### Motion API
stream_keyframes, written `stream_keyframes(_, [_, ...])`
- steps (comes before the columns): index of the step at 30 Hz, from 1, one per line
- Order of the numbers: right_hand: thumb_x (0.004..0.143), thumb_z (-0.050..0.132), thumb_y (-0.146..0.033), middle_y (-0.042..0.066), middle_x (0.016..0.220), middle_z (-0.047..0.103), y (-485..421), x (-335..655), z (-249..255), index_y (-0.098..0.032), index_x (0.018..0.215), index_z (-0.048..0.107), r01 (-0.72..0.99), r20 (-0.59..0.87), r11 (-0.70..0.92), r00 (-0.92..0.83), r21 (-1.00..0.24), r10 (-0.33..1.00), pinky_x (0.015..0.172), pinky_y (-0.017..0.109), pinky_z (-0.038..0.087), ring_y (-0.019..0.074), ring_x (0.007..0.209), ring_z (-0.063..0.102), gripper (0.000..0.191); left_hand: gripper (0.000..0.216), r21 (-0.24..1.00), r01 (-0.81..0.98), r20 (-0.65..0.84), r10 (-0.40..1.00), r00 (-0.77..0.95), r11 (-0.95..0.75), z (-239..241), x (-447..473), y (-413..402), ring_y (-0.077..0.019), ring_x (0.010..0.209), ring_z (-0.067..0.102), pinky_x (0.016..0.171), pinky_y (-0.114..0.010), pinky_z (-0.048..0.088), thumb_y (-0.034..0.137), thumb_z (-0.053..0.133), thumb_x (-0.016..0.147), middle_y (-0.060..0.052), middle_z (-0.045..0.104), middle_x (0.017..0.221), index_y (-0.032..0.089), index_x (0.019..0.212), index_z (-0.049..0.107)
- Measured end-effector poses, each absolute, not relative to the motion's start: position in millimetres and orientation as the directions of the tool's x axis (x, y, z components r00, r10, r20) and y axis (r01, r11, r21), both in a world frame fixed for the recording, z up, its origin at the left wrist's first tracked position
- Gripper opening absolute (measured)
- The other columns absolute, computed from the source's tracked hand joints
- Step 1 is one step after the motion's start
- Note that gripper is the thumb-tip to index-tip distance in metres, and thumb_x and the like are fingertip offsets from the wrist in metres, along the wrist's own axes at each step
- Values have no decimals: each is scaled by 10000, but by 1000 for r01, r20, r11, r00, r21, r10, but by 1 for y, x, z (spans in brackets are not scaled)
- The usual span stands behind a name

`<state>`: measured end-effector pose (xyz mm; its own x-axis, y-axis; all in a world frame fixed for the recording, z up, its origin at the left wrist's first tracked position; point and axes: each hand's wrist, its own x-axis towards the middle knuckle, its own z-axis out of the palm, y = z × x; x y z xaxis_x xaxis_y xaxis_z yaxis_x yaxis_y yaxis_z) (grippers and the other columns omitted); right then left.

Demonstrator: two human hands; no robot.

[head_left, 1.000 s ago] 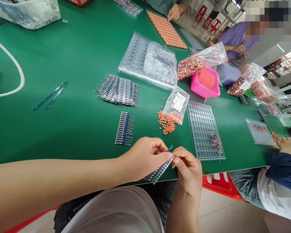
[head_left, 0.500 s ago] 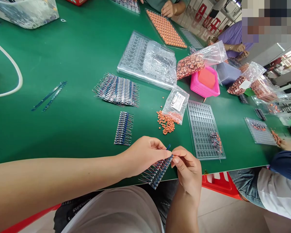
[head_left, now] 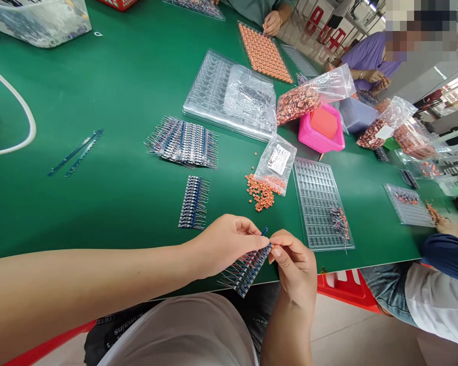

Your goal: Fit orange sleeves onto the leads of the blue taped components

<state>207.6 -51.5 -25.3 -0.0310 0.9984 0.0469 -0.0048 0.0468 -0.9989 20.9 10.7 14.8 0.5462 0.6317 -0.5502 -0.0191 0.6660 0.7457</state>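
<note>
My left hand pinches the top end of a taped strip of blue-banded wired components, which hangs down past the table's front edge. My right hand is closed in a pinch at that same top end, fingertips against the strip. A small pile of orange discs lies just beyond my hands, spilling from a small labelled bag. To the right sits a clear ribbed tray with a few wired parts near its front.
More component strips lie on the green table: a short one and a fanned stack. Farther back are clear trays, bags of orange rings and a pink basket. Other people's hands work at the far and right edges.
The strip has turned in my fingers, from edge-on to showing its wire leads fanned out. Both hands stay in place at the table's front edge.
</note>
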Motion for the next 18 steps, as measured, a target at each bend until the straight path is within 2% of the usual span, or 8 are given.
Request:
stream_keyframes(7, [920,681,-341,21,782,609,-51,211,-23,-228,970,753,-9,35,35,-38,-999,999,575,277,432,135,629,546,143,187,786,-32,-486,650,585,617,15,20,8,-114,631,504,624,-249,374,307,733,751,47,597,654,153,741,627])
stream_keyframes(18, [894,714,-354,27,753,605,-51,213,-25,-228,916,755,-32,48,46,-67,-998,997,560,278,428,141,634,537,135,152,867,22,-413,692,592,498,19,18,5,-114,598,493,567,-234,360,309,694,784,56,563,626,171,750,640])
